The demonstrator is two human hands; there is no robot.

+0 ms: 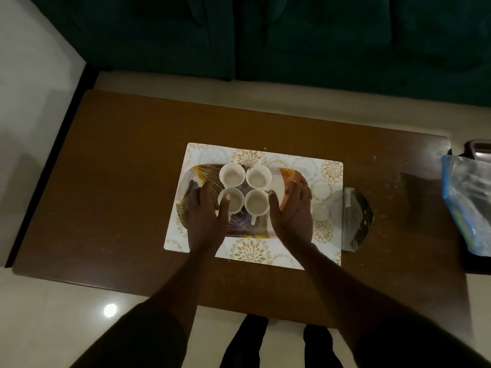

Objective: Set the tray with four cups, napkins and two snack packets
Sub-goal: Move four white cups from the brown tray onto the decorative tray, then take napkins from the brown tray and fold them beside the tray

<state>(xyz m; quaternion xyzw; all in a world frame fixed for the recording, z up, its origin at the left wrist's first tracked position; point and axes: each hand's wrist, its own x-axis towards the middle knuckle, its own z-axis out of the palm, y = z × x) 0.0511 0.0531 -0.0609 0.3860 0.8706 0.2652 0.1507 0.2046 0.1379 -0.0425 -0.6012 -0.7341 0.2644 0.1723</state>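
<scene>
A patterned tray point(292, 174) lies on a floral placemat point(249, 251) in the middle of a brown table. Several white cups stand in a tight square at its centre, among them the far left cup point(232, 175) and the near right cup point(256, 202). My left hand point(206, 213) rests flat on the tray's left side, its thumb touching the near left cup point(231, 200). My right hand point(293, 208) lies open on the tray's right side, its thumb beside the near right cup. A clear packet point(354, 220) lies just off the placemat's right edge.
A blue-edged plastic bag point(467, 205) sits at the table's right end, with a dark object point(478, 148) behind it. A dark green sofa point(292, 35) stands beyond the table. The brown table point(119, 168) stands on pale floor tiles.
</scene>
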